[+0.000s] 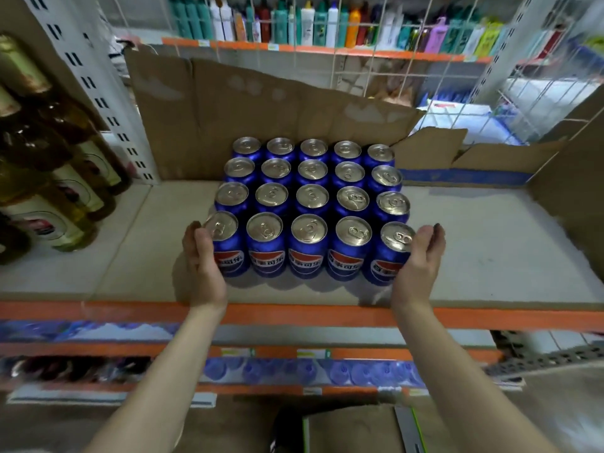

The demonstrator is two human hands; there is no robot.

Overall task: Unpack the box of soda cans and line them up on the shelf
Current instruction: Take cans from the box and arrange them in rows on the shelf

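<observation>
Several blue soda cans (307, 246) with silver tops stand upright in a tight block of rows on the cardboard-lined shelf (474, 250), labels facing me. My left hand (204, 263) lies flat against the front-left can, fingers together and straight. My right hand (420, 259) presses flat against the front-right can on the other side. Neither hand wraps around a can. Below the shelf, at the bottom of the view, sits a cardboard box (353, 429), its inside hard to make out.
Brown glass bottles (55, 178) stand at the shelf's left. A torn cardboard sheet (248, 103) leans behind the cans, with cardboard flaps (490, 158) at the back right. The orange shelf edge (294, 313) runs in front. Toiletry bottles (327, 24) fill a far shelf.
</observation>
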